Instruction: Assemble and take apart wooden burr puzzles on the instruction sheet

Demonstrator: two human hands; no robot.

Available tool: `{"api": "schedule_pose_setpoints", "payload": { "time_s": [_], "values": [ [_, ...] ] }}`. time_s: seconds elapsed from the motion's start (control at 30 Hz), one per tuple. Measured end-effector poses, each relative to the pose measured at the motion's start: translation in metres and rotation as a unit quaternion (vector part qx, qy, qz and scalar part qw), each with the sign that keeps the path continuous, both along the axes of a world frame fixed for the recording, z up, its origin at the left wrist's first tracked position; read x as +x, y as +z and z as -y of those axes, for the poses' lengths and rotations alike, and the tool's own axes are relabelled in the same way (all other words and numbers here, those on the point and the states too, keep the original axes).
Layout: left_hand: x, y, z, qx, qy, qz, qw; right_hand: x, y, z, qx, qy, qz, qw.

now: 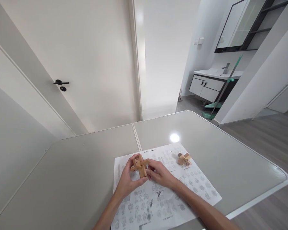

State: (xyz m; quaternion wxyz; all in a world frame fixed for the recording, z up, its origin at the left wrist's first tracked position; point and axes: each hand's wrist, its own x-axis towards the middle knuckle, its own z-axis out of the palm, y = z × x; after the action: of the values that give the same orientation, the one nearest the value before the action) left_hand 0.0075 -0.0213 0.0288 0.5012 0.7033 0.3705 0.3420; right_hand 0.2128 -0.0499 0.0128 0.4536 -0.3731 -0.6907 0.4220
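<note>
Between my two hands is a wooden burr puzzle (141, 166) made of crossing light-brown pieces, held over the printed sheet. My left hand (129, 180) wraps it from the left, thumb along the near side and fingers at the far side. From the right, my right hand (159, 172) pinches one of its jutting pieces with thumb and fingertips. A second wooden puzzle (184, 159), also of crossed blocks, rests on the right part of the sheet, apart from both hands. Under everything lies the white instruction sheet (165, 204) with rows of small grey diagrams.
The grey table (86, 185) has a pale rim and a seam across its middle. Behind it stands a white door (93, 57) with a black handle (61, 83). At right are a sink cabinet (206, 84), a green broom and dustpan (210, 114) and a wall edge.
</note>
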Motion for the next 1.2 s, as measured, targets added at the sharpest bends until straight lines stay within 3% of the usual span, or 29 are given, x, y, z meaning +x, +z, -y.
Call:
{"api": "schedule_pose_setpoints", "payload": {
  "time_s": [0.6,1.2],
  "values": [
    [-0.002,-0.005,-0.004,0.026,0.011,0.011,1.000,-0.002,0.001,0.000,0.013,0.007,0.014,1.000],
    [-0.002,0.001,-0.002,0.038,0.015,0.011,0.999,0.001,0.011,0.002,0.013,0.018,0.006,1.000]
  ]
}}
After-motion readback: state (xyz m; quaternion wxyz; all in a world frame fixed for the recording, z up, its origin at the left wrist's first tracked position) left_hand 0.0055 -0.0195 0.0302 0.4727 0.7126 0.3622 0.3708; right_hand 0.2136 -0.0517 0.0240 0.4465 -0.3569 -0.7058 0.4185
